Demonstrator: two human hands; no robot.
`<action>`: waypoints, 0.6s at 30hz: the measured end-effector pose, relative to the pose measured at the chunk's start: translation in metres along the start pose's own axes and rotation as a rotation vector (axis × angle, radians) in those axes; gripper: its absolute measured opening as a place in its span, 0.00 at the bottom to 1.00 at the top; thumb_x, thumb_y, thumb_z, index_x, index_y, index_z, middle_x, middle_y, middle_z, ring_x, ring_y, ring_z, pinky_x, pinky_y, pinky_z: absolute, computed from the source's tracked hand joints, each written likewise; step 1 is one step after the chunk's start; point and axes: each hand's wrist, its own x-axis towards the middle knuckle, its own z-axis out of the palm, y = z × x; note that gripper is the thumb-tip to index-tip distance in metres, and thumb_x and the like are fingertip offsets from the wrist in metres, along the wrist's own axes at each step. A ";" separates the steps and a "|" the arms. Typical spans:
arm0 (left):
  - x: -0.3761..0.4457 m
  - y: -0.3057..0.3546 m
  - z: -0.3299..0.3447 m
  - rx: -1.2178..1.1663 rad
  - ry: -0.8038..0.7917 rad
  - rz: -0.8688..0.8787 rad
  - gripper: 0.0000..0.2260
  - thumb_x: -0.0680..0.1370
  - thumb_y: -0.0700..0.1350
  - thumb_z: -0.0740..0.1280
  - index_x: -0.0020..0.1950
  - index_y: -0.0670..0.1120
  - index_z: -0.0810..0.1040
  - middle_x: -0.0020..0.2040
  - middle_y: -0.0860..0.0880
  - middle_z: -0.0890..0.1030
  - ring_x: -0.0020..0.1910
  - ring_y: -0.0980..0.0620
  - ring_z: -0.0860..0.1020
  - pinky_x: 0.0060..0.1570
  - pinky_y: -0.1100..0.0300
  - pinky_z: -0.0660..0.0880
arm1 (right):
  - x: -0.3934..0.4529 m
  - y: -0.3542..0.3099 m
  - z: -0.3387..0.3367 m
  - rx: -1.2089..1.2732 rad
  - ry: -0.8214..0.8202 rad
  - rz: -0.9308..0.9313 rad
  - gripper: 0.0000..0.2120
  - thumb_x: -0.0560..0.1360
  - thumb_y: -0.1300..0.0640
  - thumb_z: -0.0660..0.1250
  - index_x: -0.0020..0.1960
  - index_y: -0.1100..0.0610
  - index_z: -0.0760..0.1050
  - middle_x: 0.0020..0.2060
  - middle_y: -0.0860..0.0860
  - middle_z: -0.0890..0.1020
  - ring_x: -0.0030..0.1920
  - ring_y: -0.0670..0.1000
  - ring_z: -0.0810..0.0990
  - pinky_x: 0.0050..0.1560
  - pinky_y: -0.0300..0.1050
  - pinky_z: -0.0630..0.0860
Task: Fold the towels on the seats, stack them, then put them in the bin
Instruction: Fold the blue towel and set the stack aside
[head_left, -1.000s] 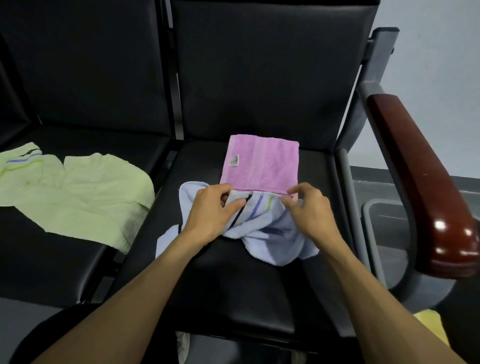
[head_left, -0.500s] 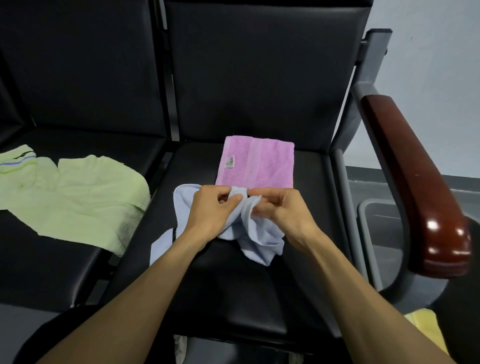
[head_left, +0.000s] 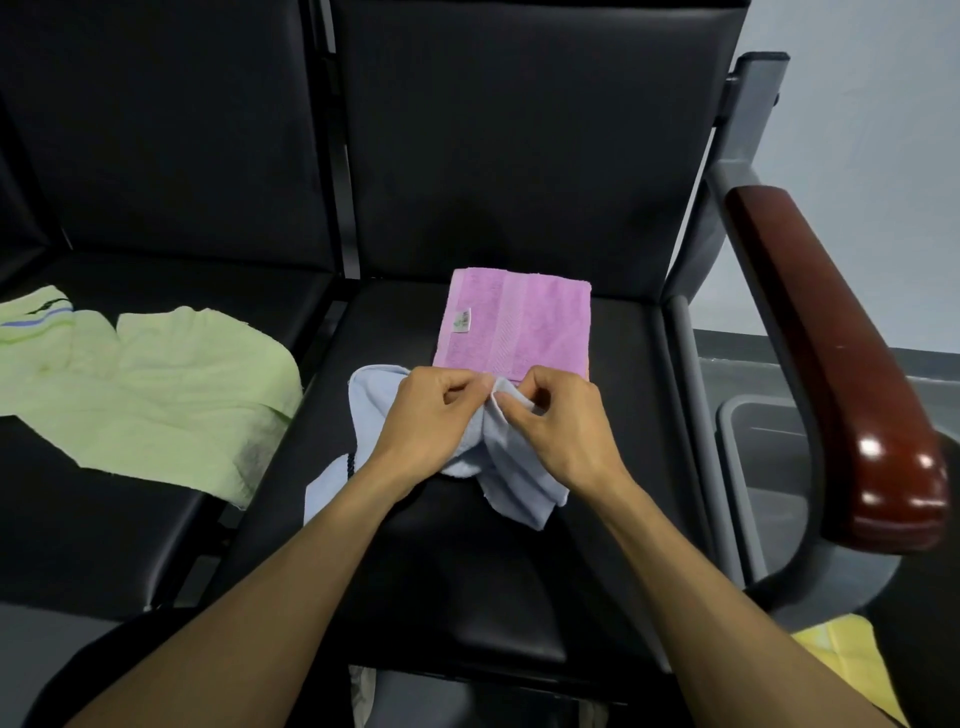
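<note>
Left hand (head_left: 434, 421) and right hand (head_left: 558, 421) side by side, each grip pinched on one bunched edge of blue towel (head_left: 511, 470), rest of it slumped on seat (head_left: 519, 587) beneath, folded pink towel (head_left: 514, 325) just behind, green towel (head_left: 156, 395) on next seat, bin (head_left: 769, 457) at right.

Bare seat (head_left: 467, 571) lies open at lower centre; the armrest (head_left: 841, 364) walls the right, above the bin (head_left: 769, 447); the green towel (head_left: 156, 395) covers the left seat.
</note>
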 end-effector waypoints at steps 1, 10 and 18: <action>-0.001 0.001 0.001 -0.006 -0.012 0.012 0.13 0.81 0.52 0.67 0.45 0.47 0.87 0.39 0.43 0.86 0.42 0.47 0.85 0.51 0.40 0.80 | 0.000 0.001 0.001 -0.024 0.005 -0.013 0.15 0.77 0.51 0.69 0.35 0.56 0.73 0.28 0.48 0.77 0.29 0.43 0.72 0.31 0.36 0.69; 0.001 -0.006 -0.006 0.092 -0.027 0.045 0.09 0.82 0.42 0.66 0.48 0.45 0.86 0.41 0.49 0.87 0.45 0.51 0.85 0.53 0.45 0.80 | 0.000 0.010 -0.003 -0.182 -0.189 -0.068 0.09 0.77 0.52 0.69 0.42 0.53 0.71 0.32 0.46 0.77 0.34 0.46 0.74 0.37 0.42 0.70; -0.028 -0.017 -0.044 0.240 0.273 0.128 0.08 0.80 0.39 0.66 0.50 0.44 0.86 0.42 0.51 0.86 0.44 0.53 0.82 0.46 0.59 0.77 | -0.028 0.045 -0.035 -0.728 -0.241 0.156 0.10 0.76 0.55 0.65 0.38 0.52 0.67 0.43 0.52 0.79 0.53 0.59 0.78 0.66 0.65 0.59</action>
